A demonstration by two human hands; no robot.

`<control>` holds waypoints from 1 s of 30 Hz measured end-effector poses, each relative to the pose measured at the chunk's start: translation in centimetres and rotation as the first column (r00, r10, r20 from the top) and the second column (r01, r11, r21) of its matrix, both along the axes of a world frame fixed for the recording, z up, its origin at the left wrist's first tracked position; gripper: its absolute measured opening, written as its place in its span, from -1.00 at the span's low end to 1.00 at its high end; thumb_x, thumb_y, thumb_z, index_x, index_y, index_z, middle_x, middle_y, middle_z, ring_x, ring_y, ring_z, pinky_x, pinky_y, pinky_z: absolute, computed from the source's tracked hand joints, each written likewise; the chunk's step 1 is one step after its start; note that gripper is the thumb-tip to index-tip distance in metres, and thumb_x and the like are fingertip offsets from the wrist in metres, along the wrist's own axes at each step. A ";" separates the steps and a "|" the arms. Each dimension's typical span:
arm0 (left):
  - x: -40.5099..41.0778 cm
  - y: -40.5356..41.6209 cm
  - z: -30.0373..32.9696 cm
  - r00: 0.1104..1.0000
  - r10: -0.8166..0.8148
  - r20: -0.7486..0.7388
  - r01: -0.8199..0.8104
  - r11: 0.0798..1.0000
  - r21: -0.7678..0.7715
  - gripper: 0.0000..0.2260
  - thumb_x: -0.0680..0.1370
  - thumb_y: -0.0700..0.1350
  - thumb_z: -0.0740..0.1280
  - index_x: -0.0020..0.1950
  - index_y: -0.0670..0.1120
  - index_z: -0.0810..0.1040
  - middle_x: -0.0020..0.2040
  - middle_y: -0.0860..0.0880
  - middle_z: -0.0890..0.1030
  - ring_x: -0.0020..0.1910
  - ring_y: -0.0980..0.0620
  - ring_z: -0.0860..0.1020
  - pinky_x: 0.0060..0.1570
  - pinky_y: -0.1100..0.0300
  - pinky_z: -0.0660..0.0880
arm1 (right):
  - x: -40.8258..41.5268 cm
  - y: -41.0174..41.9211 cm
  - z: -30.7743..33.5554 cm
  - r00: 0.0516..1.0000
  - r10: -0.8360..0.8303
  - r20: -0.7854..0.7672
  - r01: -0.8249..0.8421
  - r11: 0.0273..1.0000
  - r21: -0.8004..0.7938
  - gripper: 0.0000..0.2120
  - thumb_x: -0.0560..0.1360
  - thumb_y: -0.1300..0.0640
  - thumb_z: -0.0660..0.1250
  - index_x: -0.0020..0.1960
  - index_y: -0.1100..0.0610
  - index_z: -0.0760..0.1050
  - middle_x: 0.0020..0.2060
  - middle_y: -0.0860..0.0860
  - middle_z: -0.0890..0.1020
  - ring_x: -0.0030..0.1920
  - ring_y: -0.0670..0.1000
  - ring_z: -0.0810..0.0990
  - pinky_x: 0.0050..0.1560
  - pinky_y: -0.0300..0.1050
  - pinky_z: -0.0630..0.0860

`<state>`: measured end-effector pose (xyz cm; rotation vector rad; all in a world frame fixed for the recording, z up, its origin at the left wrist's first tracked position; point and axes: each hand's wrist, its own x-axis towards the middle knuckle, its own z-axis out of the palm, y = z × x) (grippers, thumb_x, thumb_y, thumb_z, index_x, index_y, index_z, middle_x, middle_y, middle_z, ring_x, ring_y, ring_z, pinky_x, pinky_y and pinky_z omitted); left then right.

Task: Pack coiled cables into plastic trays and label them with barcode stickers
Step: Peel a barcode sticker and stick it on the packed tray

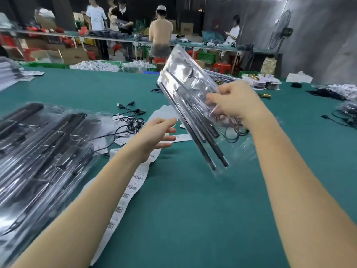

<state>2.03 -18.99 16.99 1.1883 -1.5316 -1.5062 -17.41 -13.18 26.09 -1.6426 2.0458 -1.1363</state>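
Right hand point(234, 102) holds a clear plastic tray point(185, 84) in the air above the green tabletop point(183, 209). The grip is closed on the tray: the fingers curl over its near edge and pinch it, and the tray hangs tilted, with its far end raised and its lower end pointing down toward the tabletop. Long black rods point(201, 136) lie inside the tray, and a coiled cable point(231, 130) shows through the plastic just below the right hand.

The left hand point(156, 134) is apart from the tray, just beside its lower edge. Its grip is released: the fingers are nearly straight, spread a little, and they hold nothing.

Under the left forearm a long strip of barcode stickers point(131, 188) lies on the tabletop. To the left is a stack of filled trays point(44, 144), and beyond the left hand loose black cables point(133, 120) lie near some white papers. At the far benches several people point(160, 29) stand.
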 end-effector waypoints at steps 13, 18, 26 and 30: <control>4.1 -1.3 -1.2 0.300 0.238 0.924 0.207 0.929 -0.307 -0.67 0.47 0.06 0.40 0.02 -0.15 0.43 0.01 -0.12 0.56 0.02 -0.14 0.55 -0.15 0.13 0.44 | -1.4 3.1 -13.5 0.274 -0.306 0.912 0.553 0.826 0.110 -0.71 0.60 0.29 0.29 0.28 0.35 0.40 -0.06 0.12 0.53 -0.39 -0.09 0.57 -0.03 -0.10 0.65; 3.7 -0.5 -0.1 0.217 0.202 0.955 0.197 0.949 -0.245 -0.67 0.46 0.12 0.39 -0.14 -0.14 0.45 -0.04 -0.11 0.55 -0.09 -0.09 0.51 -0.13 0.12 0.50 | -2.3 4.2 -13.0 0.414 -0.376 0.829 0.436 0.881 0.182 -0.78 0.59 0.17 0.33 0.06 0.36 0.45 -0.09 0.16 0.64 -0.37 0.04 0.72 -0.39 -0.18 0.63; 3.7 0.3 1.2 0.207 0.117 0.971 0.184 0.970 -0.156 -0.58 0.43 0.19 0.47 -0.13 -0.15 0.44 -0.14 -0.06 0.54 -0.01 -0.08 0.57 -0.05 0.13 0.52 | 0.5 4.0 -10.5 0.960 -0.135 0.246 0.068 0.963 0.262 -0.74 0.55 0.03 0.39 -0.26 0.12 0.61 -0.45 -0.03 0.68 -0.52 -0.10 0.61 -0.57 -0.35 0.36; 4.1 -0.9 1.0 0.499 0.256 0.828 0.062 0.942 -0.329 -0.67 0.37 -0.11 0.54 -0.31 -0.13 0.37 -0.40 -0.03 0.46 -0.42 0.04 0.44 -0.52 0.24 0.32 | 5.7 0.9 -10.4 0.969 0.121 0.214 -0.146 0.984 0.106 -0.95 0.48 0.14 0.43 -0.15 0.03 0.64 -0.29 -0.04 0.72 -0.33 -0.03 0.70 -0.30 -0.18 0.59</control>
